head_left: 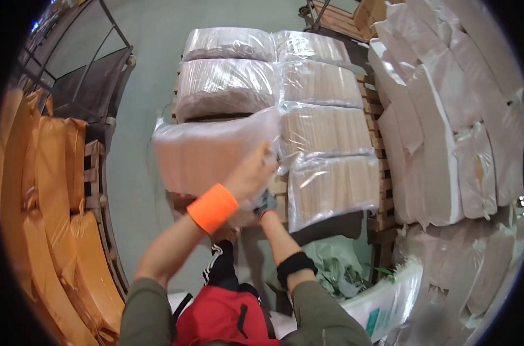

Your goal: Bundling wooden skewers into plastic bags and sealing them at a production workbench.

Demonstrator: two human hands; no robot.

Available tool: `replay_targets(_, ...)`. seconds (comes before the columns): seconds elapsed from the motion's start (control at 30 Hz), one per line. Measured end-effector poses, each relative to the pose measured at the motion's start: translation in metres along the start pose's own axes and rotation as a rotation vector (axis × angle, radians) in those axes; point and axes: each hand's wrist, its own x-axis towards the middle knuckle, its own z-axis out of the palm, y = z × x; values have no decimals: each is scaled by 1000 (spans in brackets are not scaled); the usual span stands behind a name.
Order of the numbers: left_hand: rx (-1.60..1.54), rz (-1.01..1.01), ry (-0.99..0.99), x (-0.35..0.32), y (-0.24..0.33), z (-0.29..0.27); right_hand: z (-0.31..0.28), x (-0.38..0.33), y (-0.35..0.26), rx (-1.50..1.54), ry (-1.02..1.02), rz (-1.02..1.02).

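A clear-plastic-wrapped bundle of brown, board-like pieces (198, 153) lies at the near left of a pallet, blurred by motion and slightly askew. My left hand (257, 168), below an orange wristband, reaches across to its right side. The fingers are smeared but look closed on the plastic there. Lower down, my right hand (266, 204) wears a grey glove and is closed at the bundle's near right corner; my left arm partly hides it. Just right of both hands sits another wrapped bundle (334, 187).
Several similar bundles (230, 86) stand in two columns on the wooden pallet (384, 219). White wrapped packs (429, 144) are piled at right, orange ones (54, 167) at left. A dark cart (92, 81) stands far left. A pale green sack (331, 259) lies near my right forearm.
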Motion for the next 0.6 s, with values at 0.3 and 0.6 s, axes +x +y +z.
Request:
replay_targets(0.3,1035,-520,827,-20,-327,-178,-65,185,-58,-287,634,16)
replay_targets(0.6,1169,-580,56,-23,-390,-195,-21,154,-77,-160,635,94)
